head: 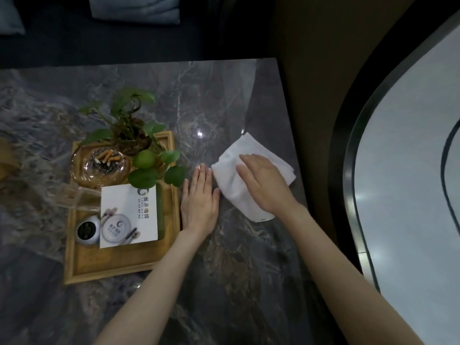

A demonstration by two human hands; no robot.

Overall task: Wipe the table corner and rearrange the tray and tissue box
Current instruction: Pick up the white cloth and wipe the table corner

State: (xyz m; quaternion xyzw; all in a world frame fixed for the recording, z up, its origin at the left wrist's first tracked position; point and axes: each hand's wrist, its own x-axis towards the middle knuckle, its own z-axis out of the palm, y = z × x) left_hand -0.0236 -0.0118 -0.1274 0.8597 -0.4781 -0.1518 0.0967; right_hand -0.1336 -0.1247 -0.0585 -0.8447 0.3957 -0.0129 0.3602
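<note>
A wooden tray (pixel 119 266) lies on the grey marble table (pixel 224 95). It holds a potted plant (pixel 129 135), a glass ashtray with cigarette butts (pixel 104 163), a white tissue box (pixel 129 215), a clear plastic holder (pixel 74 197) and a small round jar (pixel 86 229). My left hand (pixel 199 202) rests flat on the table, its edge against the tray's right rim, holding nothing. My right hand (pixel 266 183) presses a white cloth (pixel 231 170) flat on the table near the right edge.
The table's right edge (pixel 293 170) drops to a dark floor strip beside a pale curved rug with a black border (pixel 410 170). Blue-grey cushions (pixel 134 8) lie on a dark sofa beyond the far edge. A brown object (pixel 7 158) sits at the far left.
</note>
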